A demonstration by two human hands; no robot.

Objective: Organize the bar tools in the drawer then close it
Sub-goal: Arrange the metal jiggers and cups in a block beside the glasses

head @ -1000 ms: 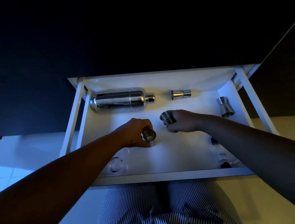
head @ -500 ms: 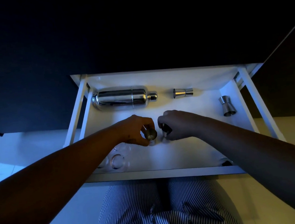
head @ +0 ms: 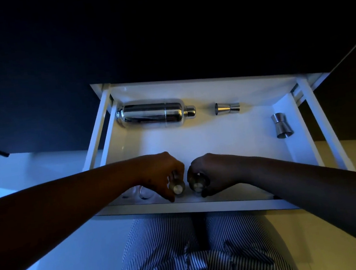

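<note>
The white drawer [head: 225, 206] stands pulled out below a dark cabinet front. A steel cocktail shaker [head: 155, 115] lies on its side at the back left. One jigger [head: 227, 108] lies on its side to the right of the shaker, and another jigger [head: 282, 125] rests by the right wall. My left hand [head: 161, 174] grips a small steel jigger [head: 177, 188] near the drawer's front. My right hand [head: 212, 173] grips a second small jigger [head: 197, 185] right beside it. Both stand upright, almost touching.
Clear glasses [head: 139, 193] sit at the drawer's front left, partly hidden under my left forearm. Striped trousers [head: 199, 252] are just below the drawer front. A pale floor lies on both sides.
Both hands have drawn back toward the drawer's front edge, carrying the two small jiggers and bringing them side by side. The right hand's jigger went from tilted to upright.
</note>
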